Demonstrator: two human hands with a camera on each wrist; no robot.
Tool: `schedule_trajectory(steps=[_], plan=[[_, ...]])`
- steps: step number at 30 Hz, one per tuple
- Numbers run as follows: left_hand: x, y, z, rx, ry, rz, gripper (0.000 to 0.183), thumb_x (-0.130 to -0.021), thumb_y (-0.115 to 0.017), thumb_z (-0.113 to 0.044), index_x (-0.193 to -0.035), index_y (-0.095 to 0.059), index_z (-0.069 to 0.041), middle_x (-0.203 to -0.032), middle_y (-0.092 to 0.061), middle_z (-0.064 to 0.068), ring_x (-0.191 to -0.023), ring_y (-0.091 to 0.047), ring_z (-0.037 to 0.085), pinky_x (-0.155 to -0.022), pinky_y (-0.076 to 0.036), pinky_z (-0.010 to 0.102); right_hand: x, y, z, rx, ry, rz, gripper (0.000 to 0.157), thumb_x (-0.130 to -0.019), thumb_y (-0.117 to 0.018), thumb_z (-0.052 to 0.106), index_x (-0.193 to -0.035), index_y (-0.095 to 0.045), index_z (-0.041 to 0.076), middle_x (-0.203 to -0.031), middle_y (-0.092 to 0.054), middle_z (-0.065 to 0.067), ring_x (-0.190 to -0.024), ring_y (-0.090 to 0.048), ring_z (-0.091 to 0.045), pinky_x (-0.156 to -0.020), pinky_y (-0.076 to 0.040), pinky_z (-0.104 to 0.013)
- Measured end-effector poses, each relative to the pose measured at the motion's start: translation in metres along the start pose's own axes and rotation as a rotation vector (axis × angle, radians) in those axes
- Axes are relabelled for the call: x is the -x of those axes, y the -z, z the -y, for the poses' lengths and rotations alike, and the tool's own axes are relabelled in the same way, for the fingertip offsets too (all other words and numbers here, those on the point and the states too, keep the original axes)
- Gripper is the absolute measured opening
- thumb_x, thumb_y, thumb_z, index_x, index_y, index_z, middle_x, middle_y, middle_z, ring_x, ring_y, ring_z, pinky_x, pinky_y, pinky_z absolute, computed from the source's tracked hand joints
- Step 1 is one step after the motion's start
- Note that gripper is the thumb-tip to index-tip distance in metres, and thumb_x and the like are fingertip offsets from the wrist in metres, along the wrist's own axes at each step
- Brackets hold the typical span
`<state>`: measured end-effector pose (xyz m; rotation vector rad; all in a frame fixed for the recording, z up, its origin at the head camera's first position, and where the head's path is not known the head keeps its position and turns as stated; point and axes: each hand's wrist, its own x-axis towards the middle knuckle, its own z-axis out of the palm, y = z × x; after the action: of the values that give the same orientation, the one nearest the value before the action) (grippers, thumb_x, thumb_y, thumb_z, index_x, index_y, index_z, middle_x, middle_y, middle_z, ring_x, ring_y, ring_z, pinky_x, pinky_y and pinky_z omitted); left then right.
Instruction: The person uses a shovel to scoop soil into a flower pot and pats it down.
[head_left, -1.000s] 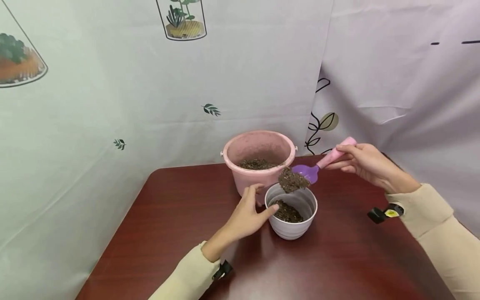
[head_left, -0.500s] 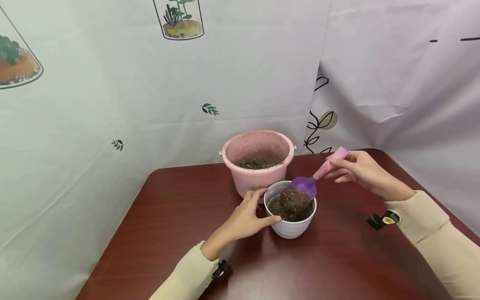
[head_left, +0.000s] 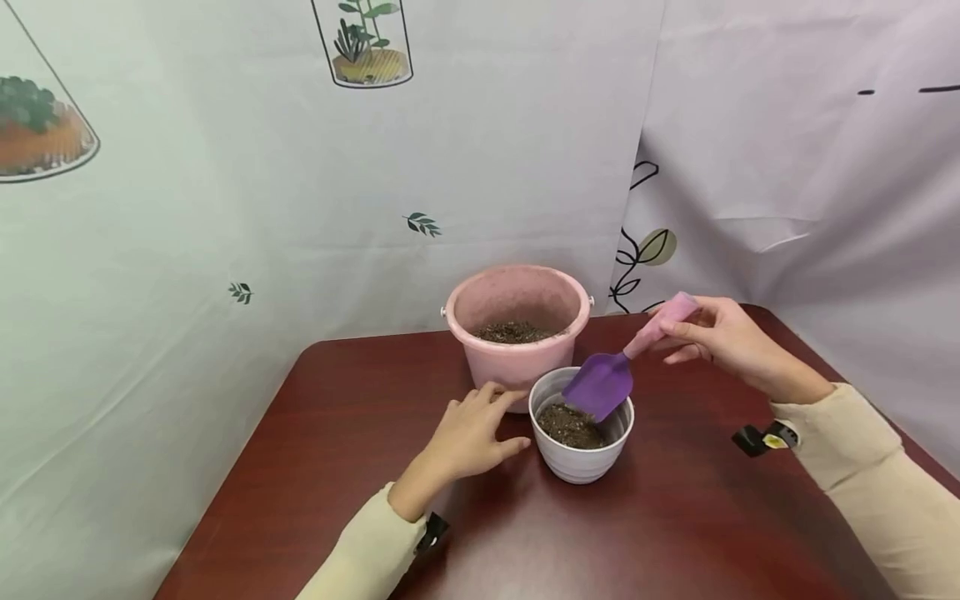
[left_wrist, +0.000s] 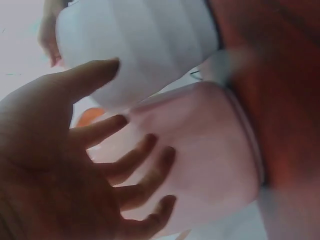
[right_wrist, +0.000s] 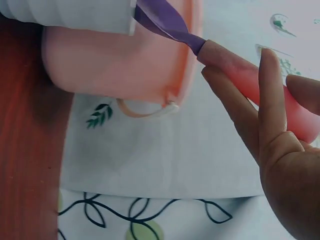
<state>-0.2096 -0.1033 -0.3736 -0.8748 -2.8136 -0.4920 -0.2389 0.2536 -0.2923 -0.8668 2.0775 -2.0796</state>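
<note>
My right hand (head_left: pixel 722 337) grips the pink handle (right_wrist: pixel 235 70) of a small trowel with a purple blade (head_left: pixel 600 385). The blade is turned over, its back facing up, and dips inside the rim of a white ribbed pot (head_left: pixel 579 462). Dark soil (head_left: pixel 572 427) lies in the bottom of that pot. To the left of the pot is my left hand (head_left: pixel 468 437), fingers spread and slightly bent, holding nothing. In the left wrist view its thumb overlaps the white pot (left_wrist: pixel 145 45), and the other fingers lie in front of the pink bucket (left_wrist: pixel 200 155).
Right behind the white pot stands the pink bucket (head_left: pixel 517 362), with more soil (head_left: pixel 513 332) inside and a handle (right_wrist: pixel 145 112) hanging at its side. Both stand on a dark red-brown table (head_left: pixel 360 425). Pale printed cloth (head_left: pixel 315 183) hangs behind the table.
The trowel came down into the white pot and flipped over; its load of soil dropped in. My left hand drew back leftward from the pot's rim.
</note>
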Motion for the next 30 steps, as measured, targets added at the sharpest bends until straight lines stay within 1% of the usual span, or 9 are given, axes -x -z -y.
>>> schedule_trajectory(steps=[4, 7, 9, 11, 14, 19, 24, 27, 30], plan=[[0.004, 0.019, 0.000, -0.086, -0.020, -0.051, 0.053, -0.088, -0.071, -0.045, -0.135, -0.061, -0.023, -0.121, -0.063, 0.003, -0.104, -0.061, 0.027, -0.074, -0.047, 0.044, -0.005, 0.002, 0.012, -0.063, -0.046, -0.051, 0.015, -0.098, -0.055, -0.006, -0.097, -0.069, -0.003, -0.106, -0.071, -0.009, -0.086, -0.074, -0.025, -0.065, -0.059, -0.032], [0.002, 0.043, 0.004, -0.102, -0.065, -0.196, 0.040, -0.090, -0.070, -0.038, -0.126, -0.067, -0.021, -0.116, -0.067, 0.000, -0.096, -0.064, 0.025, -0.069, -0.050, 0.044, -0.014, 0.007, 0.028, -0.095, -0.114, -0.081, 0.014, -0.099, -0.057, -0.001, -0.097, -0.071, -0.002, -0.099, -0.074, -0.013, -0.081, -0.074, -0.026, -0.062, -0.058, -0.030], [-0.003, 0.061, 0.009, -0.070, -0.064, -0.307, 0.033, -0.090, -0.069, -0.031, -0.121, -0.068, -0.020, -0.110, -0.069, -0.003, -0.092, -0.065, 0.021, -0.068, -0.051, 0.042, -0.021, 0.011, 0.039, -0.106, -0.144, -0.093, 0.015, -0.099, -0.058, 0.003, -0.096, -0.071, -0.003, -0.093, -0.074, -0.018, -0.081, -0.074, -0.027, -0.061, -0.058, -0.030], [-0.009, 0.076, 0.015, -0.010, -0.020, -0.377, 0.032, -0.090, -0.068, -0.028, -0.122, -0.068, -0.020, -0.110, -0.068, -0.004, -0.090, -0.065, 0.018, -0.068, -0.052, 0.042, -0.028, 0.016, 0.049, -0.117, -0.148, -0.083, 0.019, -0.101, -0.057, 0.006, -0.095, -0.070, -0.006, -0.092, -0.073, -0.023, -0.082, -0.074, -0.030, -0.065, -0.059, -0.032], [-0.017, 0.086, 0.023, 0.165, 0.116, -0.382, 0.041, -0.092, -0.065, -0.029, -0.131, -0.062, -0.016, -0.118, -0.065, 0.000, -0.095, -0.067, 0.017, -0.075, -0.054, 0.043, -0.042, 0.019, 0.056, -0.140, -0.145, -0.094, 0.027, -0.103, -0.054, 0.010, -0.095, -0.070, -0.009, -0.094, -0.072, -0.026, -0.086, -0.073, -0.032, -0.072, -0.059, -0.034], [-0.026, 0.076, 0.039, 0.403, 0.297, -0.325, 0.068, -0.093, -0.068, -0.035, -0.147, -0.042, -0.003, -0.137, -0.052, 0.019, -0.103, -0.067, 0.032, -0.082, -0.055, 0.045, -0.079, 0.001, 0.041, -0.182, -0.156, -0.182, 0.034, -0.103, -0.055, 0.016, -0.091, -0.071, -0.011, -0.093, -0.072, -0.026, -0.087, -0.073, -0.032, -0.077, -0.058, -0.036], [-0.033, 0.061, 0.046, 0.616, 0.363, -0.317, 0.083, -0.091, -0.072, -0.035, -0.153, -0.029, -0.001, -0.146, -0.044, 0.022, -0.110, -0.065, 0.035, -0.086, -0.055, 0.043, -0.108, -0.024, 0.017, -0.230, -0.128, -0.257, 0.029, -0.100, -0.059, 0.010, -0.085, -0.066, -0.013, -0.089, -0.070, -0.030, -0.086, -0.073, -0.036, -0.078, -0.057, -0.038], [-0.036, 0.054, 0.049, 0.727, 0.375, -0.313, 0.083, -0.092, -0.071, -0.037, -0.154, -0.026, -0.002, -0.149, -0.042, 0.020, -0.116, -0.062, 0.036, -0.092, -0.053, 0.044, -0.121, -0.033, 0.005, -0.208, -0.132, -0.282, 0.027, -0.100, -0.058, 0.008, -0.084, -0.063, -0.013, -0.086, -0.071, -0.029, -0.083, -0.073, -0.035, -0.077, -0.058, -0.037], [-0.039, 0.050, 0.053, 0.780, 0.364, -0.318, 0.080, -0.093, -0.070, -0.036, -0.154, -0.028, -0.003, -0.149, -0.042, 0.020, -0.118, -0.060, 0.038, -0.095, -0.051, 0.046, -0.133, -0.041, -0.003, -0.154, -0.172, -0.308, 0.023, -0.099, -0.058, 0.007, -0.087, -0.063, -0.012, -0.082, -0.072, -0.023, -0.079, -0.074, -0.029, -0.074, -0.058, -0.034]])
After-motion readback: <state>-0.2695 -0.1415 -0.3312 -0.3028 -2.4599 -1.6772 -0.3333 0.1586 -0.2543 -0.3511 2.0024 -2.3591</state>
